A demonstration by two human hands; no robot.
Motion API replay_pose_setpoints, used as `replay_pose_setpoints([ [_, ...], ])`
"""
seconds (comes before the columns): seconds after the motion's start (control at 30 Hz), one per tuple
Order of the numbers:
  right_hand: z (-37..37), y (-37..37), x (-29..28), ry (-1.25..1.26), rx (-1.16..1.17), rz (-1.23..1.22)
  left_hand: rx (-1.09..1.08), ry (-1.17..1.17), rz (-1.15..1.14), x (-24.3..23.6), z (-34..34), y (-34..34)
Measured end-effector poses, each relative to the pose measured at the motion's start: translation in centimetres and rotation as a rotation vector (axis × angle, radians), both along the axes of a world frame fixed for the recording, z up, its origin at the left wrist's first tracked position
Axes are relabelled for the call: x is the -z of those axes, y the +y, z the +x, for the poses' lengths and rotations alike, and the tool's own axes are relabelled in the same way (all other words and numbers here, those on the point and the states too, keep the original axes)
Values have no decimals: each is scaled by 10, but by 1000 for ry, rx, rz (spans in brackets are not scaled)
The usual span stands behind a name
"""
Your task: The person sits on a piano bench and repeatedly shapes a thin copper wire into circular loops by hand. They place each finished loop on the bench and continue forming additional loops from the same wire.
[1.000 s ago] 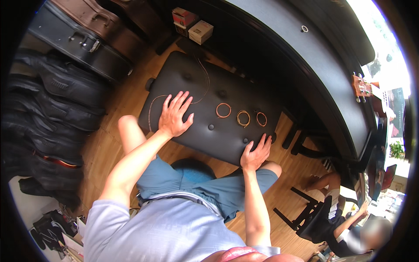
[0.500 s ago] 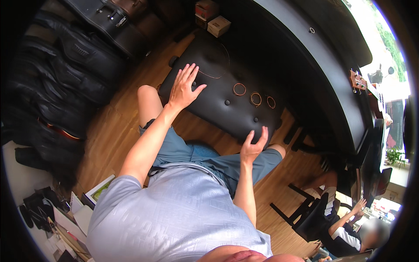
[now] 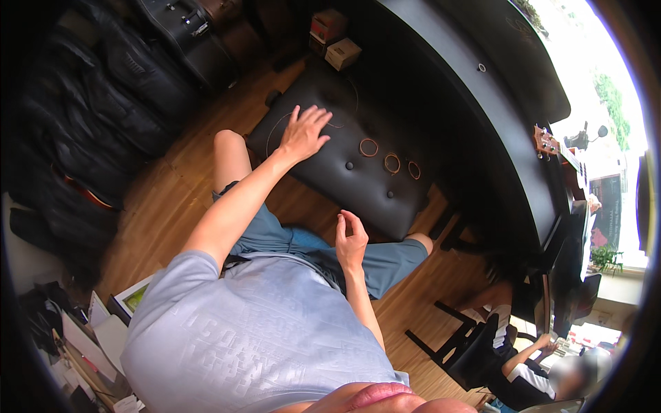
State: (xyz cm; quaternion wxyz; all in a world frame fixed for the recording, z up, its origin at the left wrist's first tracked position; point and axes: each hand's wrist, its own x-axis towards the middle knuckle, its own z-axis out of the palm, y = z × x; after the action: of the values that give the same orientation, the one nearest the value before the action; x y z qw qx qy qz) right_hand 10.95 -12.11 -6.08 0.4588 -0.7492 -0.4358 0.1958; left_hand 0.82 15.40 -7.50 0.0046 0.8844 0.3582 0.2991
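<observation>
A thin loose string (image 3: 269, 133) curves across the black padded bench (image 3: 330, 180), passing under or beside my left hand. My left hand (image 3: 305, 135) is over the bench's left part with its fingers stretched and spread, palm down; whether it touches the string or the leather, I cannot tell. Three coiled copper-coloured strings (image 3: 369, 147) lie in a row on the bench, right of that hand. At the bench's near edge, above my lap, my right hand (image 3: 352, 242) has its thumb and fingers drawn together. Anything between those fingertips is too small to make out.
Black instrument cases (image 3: 89, 131) are stacked at the left. Small boxes (image 3: 342, 54) stand beyond the bench, below a long black counter (image 3: 482, 86). A string instrument's headstock (image 3: 545, 141) shows at the right. Another person (image 3: 520, 361) sits at lower right by a black chair (image 3: 447, 344).
My left hand has shifted right along the bench, and more of the loose string shows beside it. My right hand has moved left toward my lap, and its spread fingers have come together.
</observation>
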Motion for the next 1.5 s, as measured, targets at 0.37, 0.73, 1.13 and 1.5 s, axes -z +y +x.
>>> replay_pose_setpoints([
  [0.37, 11, 32, -4, 689, -33, -97, 194, -383, -827, -29, -16, -126],
  [0.73, 16, 127, -78, 916, -125, -10, 341, -195, -1412, -41, -47, -173],
  [1.13, 8, 56, -74, 674, -114, -2, 459, -879, -1715, -91, -41, -108],
  [1.5, 15, 6, -67, 723, -22, -139, 297, -1065, -1630, -134, -28, -80],
])
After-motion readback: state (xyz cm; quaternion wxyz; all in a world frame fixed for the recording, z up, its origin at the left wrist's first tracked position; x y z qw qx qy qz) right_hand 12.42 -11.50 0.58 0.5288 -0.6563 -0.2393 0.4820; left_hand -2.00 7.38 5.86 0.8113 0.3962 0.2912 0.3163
